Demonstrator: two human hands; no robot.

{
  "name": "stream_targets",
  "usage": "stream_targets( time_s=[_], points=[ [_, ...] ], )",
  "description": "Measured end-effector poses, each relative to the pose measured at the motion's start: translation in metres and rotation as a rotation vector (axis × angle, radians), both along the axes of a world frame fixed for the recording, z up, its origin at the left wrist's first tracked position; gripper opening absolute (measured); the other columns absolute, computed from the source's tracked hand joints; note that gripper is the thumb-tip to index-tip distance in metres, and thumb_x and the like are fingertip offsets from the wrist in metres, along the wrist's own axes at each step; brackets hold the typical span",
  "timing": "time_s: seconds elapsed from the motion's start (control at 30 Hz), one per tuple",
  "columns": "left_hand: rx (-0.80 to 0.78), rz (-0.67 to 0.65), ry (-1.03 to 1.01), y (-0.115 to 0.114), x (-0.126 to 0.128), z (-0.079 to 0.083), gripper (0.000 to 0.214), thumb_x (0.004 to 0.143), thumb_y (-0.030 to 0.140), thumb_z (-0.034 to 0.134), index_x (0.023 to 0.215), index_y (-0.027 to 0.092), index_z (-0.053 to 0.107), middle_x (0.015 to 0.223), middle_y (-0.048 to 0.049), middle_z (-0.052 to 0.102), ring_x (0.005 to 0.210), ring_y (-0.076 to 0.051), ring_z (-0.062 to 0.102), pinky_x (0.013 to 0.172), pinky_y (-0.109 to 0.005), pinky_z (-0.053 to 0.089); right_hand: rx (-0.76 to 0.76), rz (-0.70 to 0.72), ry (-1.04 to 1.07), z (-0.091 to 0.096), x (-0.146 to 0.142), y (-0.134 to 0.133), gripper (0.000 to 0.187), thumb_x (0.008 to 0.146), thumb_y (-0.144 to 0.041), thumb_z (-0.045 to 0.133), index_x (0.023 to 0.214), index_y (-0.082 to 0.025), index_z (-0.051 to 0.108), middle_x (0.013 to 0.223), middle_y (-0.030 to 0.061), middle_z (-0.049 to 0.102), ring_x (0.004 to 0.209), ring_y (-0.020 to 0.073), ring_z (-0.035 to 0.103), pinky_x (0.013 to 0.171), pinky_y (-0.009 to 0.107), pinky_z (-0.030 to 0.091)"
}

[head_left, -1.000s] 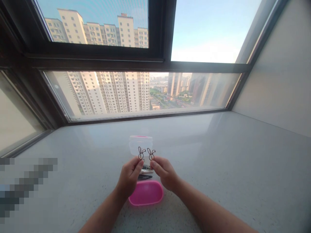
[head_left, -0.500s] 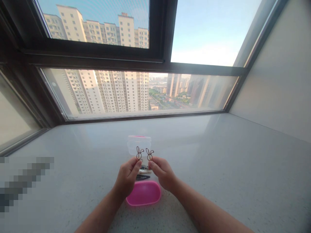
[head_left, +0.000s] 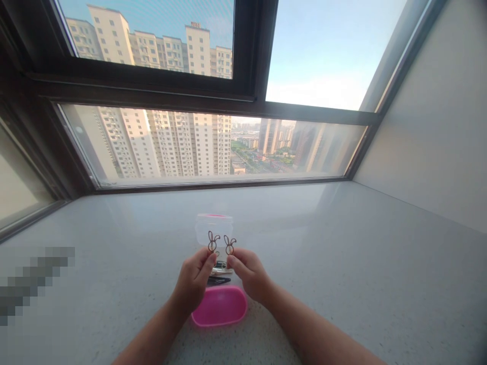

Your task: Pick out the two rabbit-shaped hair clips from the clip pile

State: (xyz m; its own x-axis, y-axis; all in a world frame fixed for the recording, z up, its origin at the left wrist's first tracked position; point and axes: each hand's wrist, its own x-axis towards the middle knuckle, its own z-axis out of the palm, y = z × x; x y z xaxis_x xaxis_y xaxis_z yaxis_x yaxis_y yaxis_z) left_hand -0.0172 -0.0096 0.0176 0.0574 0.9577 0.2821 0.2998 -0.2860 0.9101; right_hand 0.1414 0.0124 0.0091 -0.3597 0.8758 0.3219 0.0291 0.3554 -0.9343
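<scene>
My left hand (head_left: 194,279) pinches a brown rabbit-outline hair clip (head_left: 212,247) between thumb and fingers, ears pointing up. A matching rabbit hair clip (head_left: 230,250) is upright in the pinch of my right hand (head_left: 251,274), a small gap from the first. Beneath and between my hands lie a black hair clip (head_left: 220,280) and a pale, shiny clip (head_left: 223,271), with a few small dark items partly hidden by my fingers. Closest to me sits a pink oval tray (head_left: 219,306), its left end partly behind my left hand.
Behind the clips stands a clear plastic container (head_left: 203,225) with a pink-marked top edge. All of this rests on a pale speckled sill (head_left: 342,284). A dark-framed window (head_left: 171,99) bounds the back, a white wall (head_left: 429,126) the right. A blurred patch covers something at left.
The view has shifted slightly, so things on the sill appear a little further left. Both hands keep the same hold on the two rabbit hair clips.
</scene>
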Motion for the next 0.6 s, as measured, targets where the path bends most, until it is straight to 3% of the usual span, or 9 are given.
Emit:
stream_targets(
  time_s=[0.6],
  points=[
    [0.003, 0.031, -0.004, 0.0014, -0.0007, -0.0033, 0.023, 0.083, 0.034, 0.044, 0.070, 0.016, 0.050, 0.057, 0.0042, 0.044, 0.050, -0.009, 0.037, 0.046, -0.018, 0.030, -0.037, -0.017, 0.028, 0.0022, -0.0010, -0.0019, 0.023, 0.084, -0.028, 0.043, 0.066, -0.014, 0.051, 0.053, -0.0041, 0.035, 0.051, 0.0075, 0.031, 0.049, 0.019, 0.026]
  ],
)
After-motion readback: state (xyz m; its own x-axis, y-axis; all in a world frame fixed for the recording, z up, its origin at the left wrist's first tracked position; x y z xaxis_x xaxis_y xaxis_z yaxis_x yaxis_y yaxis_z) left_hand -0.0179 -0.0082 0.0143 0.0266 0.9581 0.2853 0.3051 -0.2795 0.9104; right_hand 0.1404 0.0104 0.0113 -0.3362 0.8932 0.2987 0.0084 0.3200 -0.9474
